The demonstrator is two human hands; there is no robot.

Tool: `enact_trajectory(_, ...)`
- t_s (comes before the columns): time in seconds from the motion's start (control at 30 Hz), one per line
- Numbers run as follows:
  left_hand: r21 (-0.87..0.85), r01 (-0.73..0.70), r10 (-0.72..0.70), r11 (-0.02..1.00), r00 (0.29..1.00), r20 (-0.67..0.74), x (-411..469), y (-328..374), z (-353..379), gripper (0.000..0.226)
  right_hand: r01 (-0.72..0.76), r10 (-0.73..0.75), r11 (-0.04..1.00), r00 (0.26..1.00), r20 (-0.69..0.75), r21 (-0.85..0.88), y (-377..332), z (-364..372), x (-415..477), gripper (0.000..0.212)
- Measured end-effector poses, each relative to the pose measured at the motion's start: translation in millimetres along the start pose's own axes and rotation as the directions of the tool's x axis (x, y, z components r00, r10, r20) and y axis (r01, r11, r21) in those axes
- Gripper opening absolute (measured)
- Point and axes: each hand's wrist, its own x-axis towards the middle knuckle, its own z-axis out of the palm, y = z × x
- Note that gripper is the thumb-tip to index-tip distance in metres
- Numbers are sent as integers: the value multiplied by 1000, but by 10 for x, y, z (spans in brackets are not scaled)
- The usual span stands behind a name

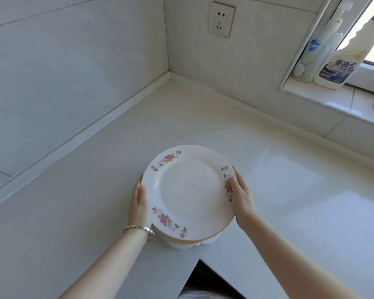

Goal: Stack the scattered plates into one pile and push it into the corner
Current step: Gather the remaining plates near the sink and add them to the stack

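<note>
A pile of white plates sits on the white counter near its inner front edge. The top plate has pink flower sprays on its rim, and an orange-edged plate and a white base show beneath it. My left hand grips the pile's left rim, thumb on top. My right hand grips the right rim, thumb lying on the flowered border. The corner where the two tiled walls meet lies well beyond the pile.
The counter runs along both walls, with a raised strip at the left wall. A wall socket sits above the corner. Cleaner bottles stand on the window sill at the right. A dark gap opens below the counter's inner edge.
</note>
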Motion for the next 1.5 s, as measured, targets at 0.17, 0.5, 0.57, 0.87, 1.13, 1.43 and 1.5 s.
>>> enact_trajectory(0.17,195,-42,32,980,998,52,76,138,-102,48,22,-11,986,997,70,-166,-91,-56,-22,32)
enact_trajectory(0.5,382,-613,201,692,671,713,-447,763,951,24,-97,115,702,993,-22,-706,-206,-1159,-112,11)
enact_trajectory(0.57,439,-623,-5,648,573,820,-696,723,1384,23,-165,163,644,984,-77,-747,-161,-1597,-210,11)
enact_trajectory(0.87,469,-632,-298,617,364,883,-1971,265,3140,24,-402,244,746,907,-343,-531,150,-3593,-955,12)
enact_trajectory(1.13,540,-674,-418,504,357,836,-3526,-475,4671,18,-508,306,824,772,-557,-252,679,-5623,-1771,16)
enact_trajectory(1.43,742,-498,-589,450,459,665,-4179,-1047,5192,24,-465,748,664,429,-507,586,1135,-6635,-2500,31)
enact_trajectory(1.5,736,-472,-590,486,444,674,-4174,-1049,5190,16,-299,833,492,437,-341,818,1253,-6719,-2558,43)
